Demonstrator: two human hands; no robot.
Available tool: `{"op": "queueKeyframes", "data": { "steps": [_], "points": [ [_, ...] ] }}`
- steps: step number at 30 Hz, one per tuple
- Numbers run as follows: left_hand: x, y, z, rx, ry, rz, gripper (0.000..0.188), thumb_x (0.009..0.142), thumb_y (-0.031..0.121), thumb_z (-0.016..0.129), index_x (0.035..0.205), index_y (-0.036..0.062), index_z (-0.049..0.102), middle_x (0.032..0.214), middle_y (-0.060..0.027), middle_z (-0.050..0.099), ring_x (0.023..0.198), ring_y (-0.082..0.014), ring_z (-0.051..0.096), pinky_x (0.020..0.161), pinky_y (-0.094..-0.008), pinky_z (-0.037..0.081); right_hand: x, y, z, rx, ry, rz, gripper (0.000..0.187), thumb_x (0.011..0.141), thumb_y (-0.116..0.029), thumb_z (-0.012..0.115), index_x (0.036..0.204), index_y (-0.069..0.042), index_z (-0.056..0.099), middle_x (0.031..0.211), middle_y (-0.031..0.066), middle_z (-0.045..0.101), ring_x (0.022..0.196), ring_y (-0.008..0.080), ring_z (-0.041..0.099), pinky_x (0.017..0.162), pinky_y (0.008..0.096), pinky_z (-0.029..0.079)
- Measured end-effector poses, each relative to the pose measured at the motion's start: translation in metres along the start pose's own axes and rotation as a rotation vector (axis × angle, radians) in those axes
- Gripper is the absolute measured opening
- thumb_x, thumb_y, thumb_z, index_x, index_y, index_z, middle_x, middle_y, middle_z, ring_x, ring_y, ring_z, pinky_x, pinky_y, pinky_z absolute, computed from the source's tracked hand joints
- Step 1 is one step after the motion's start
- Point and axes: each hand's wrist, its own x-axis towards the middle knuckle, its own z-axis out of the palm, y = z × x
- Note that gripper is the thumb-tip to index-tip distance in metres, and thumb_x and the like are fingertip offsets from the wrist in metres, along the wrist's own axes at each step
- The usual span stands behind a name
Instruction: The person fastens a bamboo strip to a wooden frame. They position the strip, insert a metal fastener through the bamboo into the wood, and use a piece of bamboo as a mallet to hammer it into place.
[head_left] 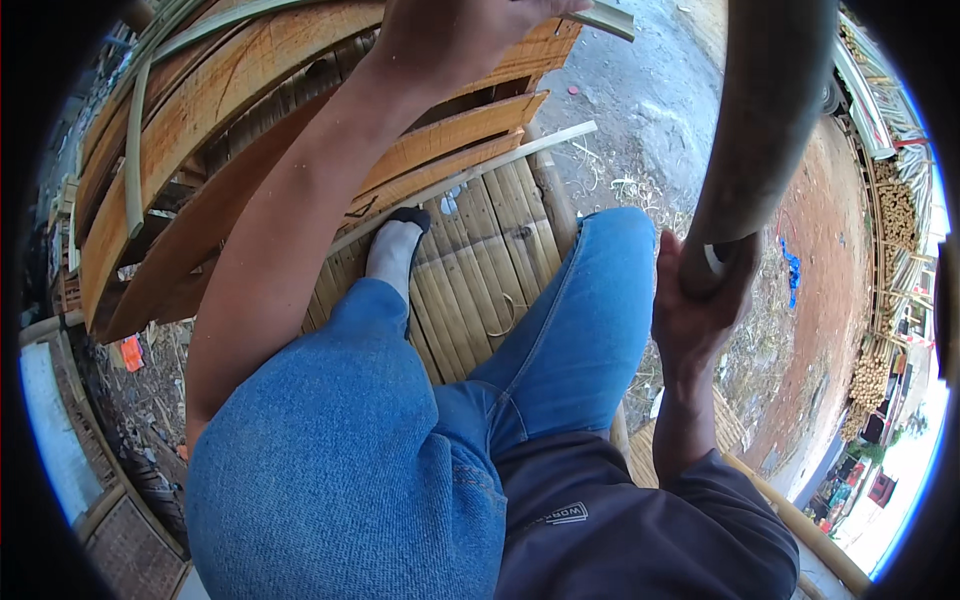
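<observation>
At the top edge, partly cut off, my left hand [450, 35] is closed at the end of a pale bamboo strip [608, 18], which sticks out to its right. My right hand [705, 310] is wrapped round a long, dark, rounded shaft [765, 110]. This shaft rises from my fist past the top edge, very close to the camera. A pale metallic-looking band [714, 260] shows where the fist grips it. Its far end is out of view, so I cannot make out its kind.
Curved wooden boards [200, 110] stand at the left, with thin strips [135, 150] lying over them. Below my foot [397, 245] is a bamboo slat platform [450, 310]. Bundles of cut bamboo [893, 210] line the far right, beyond reddish ground [825, 200]. A blue scrap [791, 272] lies there.
</observation>
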Motion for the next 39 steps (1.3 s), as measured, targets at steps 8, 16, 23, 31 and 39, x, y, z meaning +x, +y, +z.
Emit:
{"op": "queueKeyframes", "data": {
  "steps": [8,16,23,31,39],
  "points": [
    [0.001,-0.006,0.001,-0.085,0.012,0.116,0.010,0.083,0.006,0.077,0.087,-0.0029,0.074,0.078,-0.0101,0.073,0.070,-0.0147,0.070,0.065,-0.0281,0.054,-0.003,0.000,0.001,0.064,-0.008,0.029,0.076,0.084,-0.012,0.078,0.151,-0.015,0.041,0.109,0.0248,0.070,0.096,0.0409,0.072,0.078,0.0453,0.058],
    [0.000,0.003,-0.004,0.005,-0.014,0.013,0.008,0.083,0.005,0.077,0.087,-0.0016,0.075,0.076,-0.0097,0.074,0.069,-0.0139,0.070,0.064,-0.0283,0.054,0.007,-0.006,-0.002,-0.094,-0.330,0.105,0.077,0.084,-0.013,0.078,0.151,-0.011,0.039,0.110,0.0244,0.070,0.099,0.0386,0.072,0.080,0.0448,0.058],
    [-0.003,0.003,-0.004,0.023,-0.008,0.034,0.008,0.083,0.006,0.077,0.086,-0.0015,0.075,0.077,-0.0113,0.074,0.067,-0.0164,0.070,0.066,-0.0308,0.055,0.010,-0.013,-0.004,-0.093,-0.252,0.106,0.073,0.085,-0.012,0.077,0.149,-0.009,0.042,0.107,0.0263,0.070,0.100,0.0392,0.072,0.081,0.0440,0.058],
    [-0.003,0.009,-0.003,0.030,0.010,-0.103,0.005,0.082,0.005,0.077,0.084,0.0008,0.075,0.080,-0.0095,0.075,0.071,-0.0152,0.071,0.066,-0.0290,0.055,0.009,-0.001,-0.006,-0.124,-0.158,0.035,0.073,0.085,-0.014,0.078,0.149,-0.008,0.043,0.112,0.0248,0.070,0.099,0.0364,0.072,0.082,0.0425,0.057],
    [0.002,0.001,0.000,-0.027,0.035,0.029,0.008,0.082,0.007,0.078,0.084,-0.0006,0.075,0.077,-0.0097,0.074,0.070,-0.0150,0.071,0.065,-0.0291,0.055,0.008,0.005,-0.004,-0.116,-0.025,-0.029,0.076,0.084,-0.015,0.078,0.151,-0.017,0.042,0.114,0.0229,0.070,0.102,0.0360,0.072,0.081,0.0442,0.058]
  ]
}}
